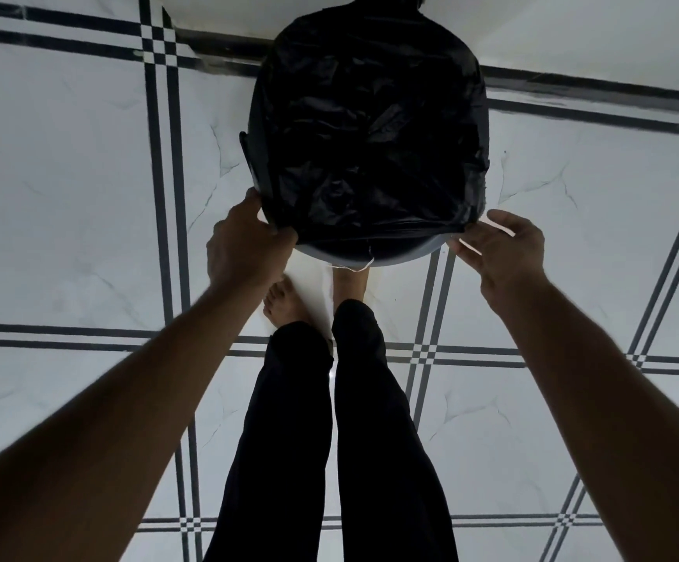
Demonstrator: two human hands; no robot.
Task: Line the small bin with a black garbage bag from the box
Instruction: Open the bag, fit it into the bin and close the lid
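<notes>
Head camera, looking straight down: a small bin stood on the tiled floor just ahead of the person's bare feet, its mouth covered by a black garbage bag. The left hand pinched the bag's near-left edge between closed fingers. The right hand hovered at the near-right corner, fingers loosely spread, holding nothing that could be seen. The bag's taut near hem ran side to side between both hands, each about equally close. No box was visible
</notes>
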